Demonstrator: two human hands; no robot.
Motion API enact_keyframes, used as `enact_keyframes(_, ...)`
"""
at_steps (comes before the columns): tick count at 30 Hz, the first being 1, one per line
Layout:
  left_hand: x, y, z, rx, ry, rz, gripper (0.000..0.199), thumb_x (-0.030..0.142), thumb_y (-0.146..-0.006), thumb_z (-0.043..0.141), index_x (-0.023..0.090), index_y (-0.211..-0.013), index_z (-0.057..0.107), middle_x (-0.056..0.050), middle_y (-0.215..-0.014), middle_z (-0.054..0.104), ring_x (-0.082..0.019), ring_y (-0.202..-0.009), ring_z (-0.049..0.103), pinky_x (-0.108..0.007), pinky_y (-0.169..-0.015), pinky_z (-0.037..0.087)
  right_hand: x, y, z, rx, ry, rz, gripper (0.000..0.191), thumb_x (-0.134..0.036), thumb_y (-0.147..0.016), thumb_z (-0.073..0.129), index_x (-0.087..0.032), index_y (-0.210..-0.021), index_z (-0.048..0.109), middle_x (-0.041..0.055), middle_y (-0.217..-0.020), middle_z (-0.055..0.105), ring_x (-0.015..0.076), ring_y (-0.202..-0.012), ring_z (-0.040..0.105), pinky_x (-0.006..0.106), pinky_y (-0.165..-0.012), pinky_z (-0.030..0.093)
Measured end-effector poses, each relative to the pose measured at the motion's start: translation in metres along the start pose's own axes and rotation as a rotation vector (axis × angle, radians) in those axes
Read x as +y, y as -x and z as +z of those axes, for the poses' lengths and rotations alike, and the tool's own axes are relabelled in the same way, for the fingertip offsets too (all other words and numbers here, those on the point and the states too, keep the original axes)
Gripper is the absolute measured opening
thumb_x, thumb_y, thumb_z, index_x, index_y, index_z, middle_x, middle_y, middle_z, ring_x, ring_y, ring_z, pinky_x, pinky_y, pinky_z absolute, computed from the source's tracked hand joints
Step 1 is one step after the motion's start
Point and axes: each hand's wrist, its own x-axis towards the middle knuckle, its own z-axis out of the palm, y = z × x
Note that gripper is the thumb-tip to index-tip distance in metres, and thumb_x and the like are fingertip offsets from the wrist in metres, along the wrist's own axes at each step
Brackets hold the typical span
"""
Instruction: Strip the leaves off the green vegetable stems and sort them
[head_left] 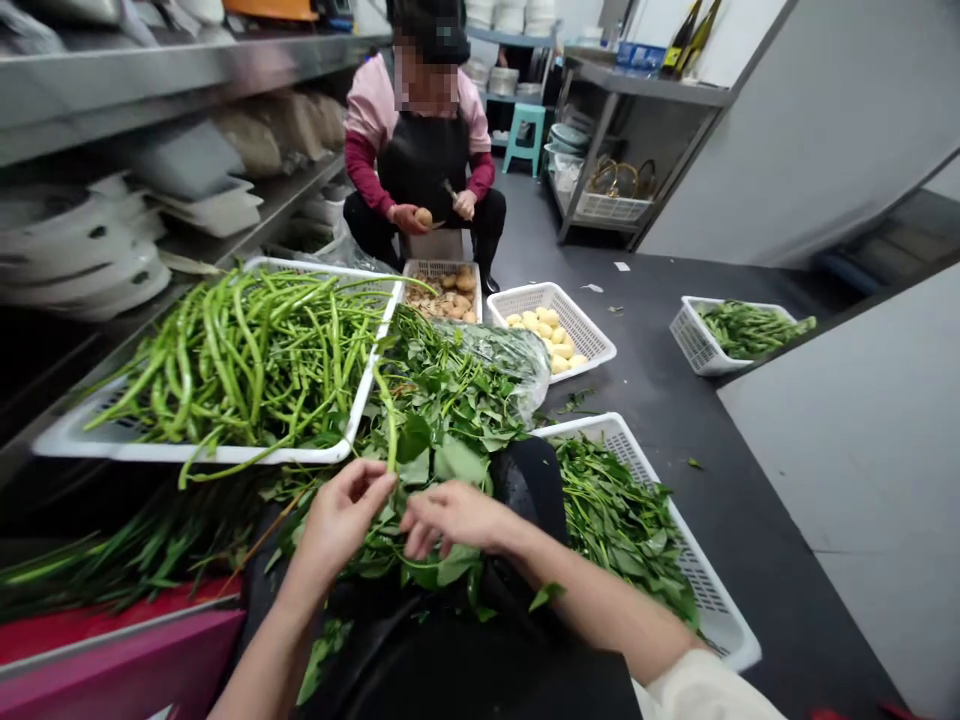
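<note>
My left hand [341, 515] pinches a green stem [390, 425] that rises from the pile of leafy greens [442, 400] on my lap. Just to its right, my right hand [450, 515] has its fingers closed on leaves of the same pile. A white basket [705, 580] at my right holds picked leafy greens [622, 515]. A large white tray [90, 440] at my left is heaped with long green stems [247, 350].
A person in a pink top and black apron crouches ahead, holding a potato [424, 215] over a basket of unpeeled potatoes [450, 290]. A basket of peeled potatoes [551, 325] and another of greens [739, 330] sit on the dark floor. Steel shelves [150, 90] line the left.
</note>
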Motion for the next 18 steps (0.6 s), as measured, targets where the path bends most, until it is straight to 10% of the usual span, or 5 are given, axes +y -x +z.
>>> enact_keyframes(7, -0.009, 0.018, 0.016, -0.008, -0.291, 0.044, 0.014, 0.027, -0.059, 0.06, 0.025, -0.072, 0.057, 0.001, -0.06, 0.063, -0.021, -0.058, 0.058, -0.026, -0.057, 0.039, 0.032, -0.034, 0.044, 0.129, -0.811, -0.174, 0.034, -0.041, -0.06, 0.079, -0.014, -0.062, 0.058, -0.0044, -0.055, 0.055, 0.0071, -0.053, 0.052, 0.02, -0.059, 0.043)
enact_keyframes(11, -0.021, 0.023, 0.02, -0.089, -0.36, -0.02, 0.014, 0.035, -0.064, 0.054, 0.023, -0.06, 0.047, 0.001, -0.052, 0.054, -0.018, -0.051, 0.05, -0.024, -0.052, 0.031, 0.029, -0.043, 0.054, 0.252, -0.931, -0.083, 0.033, -0.04, -0.073, 0.07, -0.014, -0.059, 0.056, 0.0002, -0.057, 0.059, 0.0096, -0.055, 0.056, 0.021, -0.057, 0.045)
enact_keyframes(18, -0.027, 0.031, 0.01, -0.383, -0.159, -0.051, 0.043, 0.06, -0.067, 0.046, 0.021, -0.053, 0.034, 0.004, -0.052, 0.033, -0.013, -0.053, 0.033, -0.023, -0.051, 0.027, -0.001, -0.064, 0.017, 0.427, -0.925, 0.13, 0.041, -0.039, -0.094, 0.04, -0.018, -0.058, 0.038, -0.006, -0.043, 0.042, 0.009, -0.043, 0.053, 0.021, -0.05, 0.044)
